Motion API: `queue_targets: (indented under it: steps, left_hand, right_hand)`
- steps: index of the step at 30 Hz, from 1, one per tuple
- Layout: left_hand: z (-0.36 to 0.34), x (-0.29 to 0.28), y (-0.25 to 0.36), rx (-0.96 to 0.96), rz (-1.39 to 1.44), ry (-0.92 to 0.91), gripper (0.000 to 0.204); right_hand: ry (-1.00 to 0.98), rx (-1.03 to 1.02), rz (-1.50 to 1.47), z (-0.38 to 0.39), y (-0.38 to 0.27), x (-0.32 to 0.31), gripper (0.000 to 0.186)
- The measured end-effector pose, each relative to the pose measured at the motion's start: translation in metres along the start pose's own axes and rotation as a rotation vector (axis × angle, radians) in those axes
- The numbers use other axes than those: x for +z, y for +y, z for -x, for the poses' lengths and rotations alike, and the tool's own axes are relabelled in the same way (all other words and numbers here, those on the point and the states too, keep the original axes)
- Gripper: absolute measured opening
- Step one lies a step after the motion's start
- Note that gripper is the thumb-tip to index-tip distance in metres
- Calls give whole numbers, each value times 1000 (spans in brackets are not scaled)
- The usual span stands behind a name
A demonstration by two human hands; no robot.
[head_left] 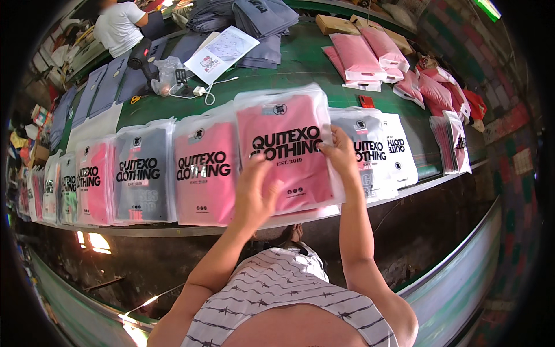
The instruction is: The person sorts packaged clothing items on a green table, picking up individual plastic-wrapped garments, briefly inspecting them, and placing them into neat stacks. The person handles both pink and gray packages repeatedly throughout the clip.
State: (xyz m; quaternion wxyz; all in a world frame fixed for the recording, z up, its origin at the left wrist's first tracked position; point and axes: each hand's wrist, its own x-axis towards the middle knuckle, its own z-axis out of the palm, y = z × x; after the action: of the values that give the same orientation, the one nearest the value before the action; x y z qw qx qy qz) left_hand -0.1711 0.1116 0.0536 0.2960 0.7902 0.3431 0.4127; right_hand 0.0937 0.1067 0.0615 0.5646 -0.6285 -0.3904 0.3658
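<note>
A frosted plastic bag with a folded pink garment (pixel 283 130) inside is tilted up in front of me at the table's near edge. My right hand (pixel 342 151) grips its right edge, thumb on the front. My left hand (pixel 254 188) is over the bag's lower left front, thumb and fingers apart; whether it touches the plastic I cannot tell. To the left lie another pink bagged garment (pixel 199 194) and a grey one (pixel 141 194). On the right, partly covered by the held bag, are a grey bagged garment (pixel 365 124) and a white one (pixel 402 173).
More bagged garments run along the edge of the green table (pixel 300 61). Farther back are stacked grey garments (pixel 260 23), a printed sheet (pixel 222 52), a tape dispenser or scanner-like black device (pixel 140 58), a white cable (pixel 211 92) and pink packages (pixel 358 55). A person (pixel 118 26) sits far left.
</note>
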Motion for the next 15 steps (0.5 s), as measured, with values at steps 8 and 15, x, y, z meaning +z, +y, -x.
queue_targets:
  steps: [8,15]
  left_hand:
    - [6,24,-33,-372,-173,20,73]
    - [3,36,-22,-312,-147,67,76]
  right_hand:
    - [21,-154,276,17,30,-17,54]
    - [-28,-173,350,45,48,-67,43]
